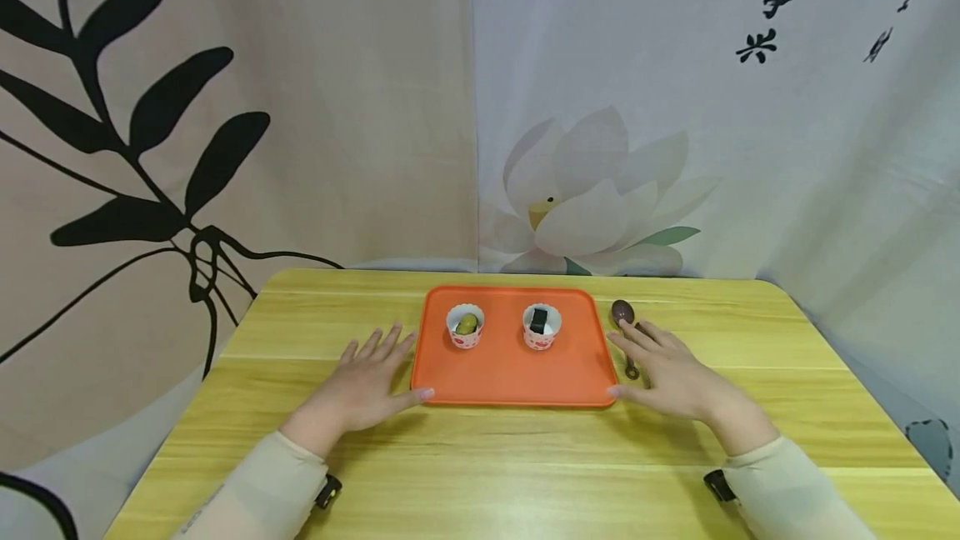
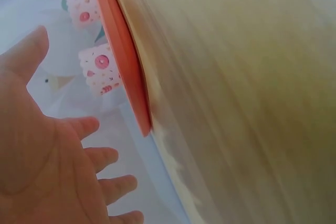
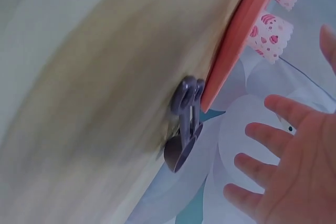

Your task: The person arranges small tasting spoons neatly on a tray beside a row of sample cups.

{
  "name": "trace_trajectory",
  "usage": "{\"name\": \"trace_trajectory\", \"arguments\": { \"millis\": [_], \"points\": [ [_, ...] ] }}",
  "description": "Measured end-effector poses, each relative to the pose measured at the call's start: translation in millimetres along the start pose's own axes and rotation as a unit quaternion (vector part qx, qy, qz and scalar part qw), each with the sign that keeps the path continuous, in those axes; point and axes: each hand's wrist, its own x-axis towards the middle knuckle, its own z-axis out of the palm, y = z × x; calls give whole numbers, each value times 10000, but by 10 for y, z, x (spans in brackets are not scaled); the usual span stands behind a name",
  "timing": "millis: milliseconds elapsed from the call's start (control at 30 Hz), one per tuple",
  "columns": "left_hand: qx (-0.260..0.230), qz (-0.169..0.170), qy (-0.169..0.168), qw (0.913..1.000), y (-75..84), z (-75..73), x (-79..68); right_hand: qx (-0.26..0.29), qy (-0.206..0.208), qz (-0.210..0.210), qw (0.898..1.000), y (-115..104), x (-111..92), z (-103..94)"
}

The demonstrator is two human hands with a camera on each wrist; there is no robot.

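Observation:
An orange tray (image 1: 513,386) lies on the wooden table with two patterned paper cups on it. The left cup (image 1: 465,342) contains a round olive-green piece (image 1: 467,324); the right cup (image 1: 539,342) contains a small black block (image 1: 538,322). Beside the tray's left edge, my left hand (image 1: 367,382) is spread with straight fingers, its thumb near the front corner. My right hand (image 1: 675,375) is spread at the opposite edge, partly covering dark spoons (image 3: 185,124) with looped handle ends. Neither hand grips anything; whether the thumbs touch the tray cannot be told.
The wooden table (image 1: 480,473) has its far edge just behind the tray. A printed cloth (image 1: 360,107) with dark leaves and a pale lotus hangs behind it. At the lower left a black cable-like curve (image 1: 45,497) shows.

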Motion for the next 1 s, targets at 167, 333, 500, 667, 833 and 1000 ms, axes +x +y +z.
{"name": "trace_trajectory", "arguments": {
  "millis": [167, 333, 500, 667, 833, 1000],
  "points": [
    [34, 35, -32, 10000, 18, 30, 39, 53, -90, 12, 9999, -39, 24, 23],
    [45, 53, -91, 9999, 52, 30, 74, 167, -175, 77, 9997, -49, 53, 37],
    [-63, 33, -191, 9998, 99, 10, 88, 149, -210, 91, 9996, -50, 83, 57],
    [-78, 21, -278, 9996, 143, 11, 131, 105, -267, 49, 9996, -76, 122, 52],
    [-44, 47, -317, 9995, 164, 41, 186, 48, -376, -5, 9993, -101, 172, 56],
    [-19, -29, -466, 9989, 162, 49, 237, -27, -531, -1, 9986, -124, 228, 56]
  ]
}}
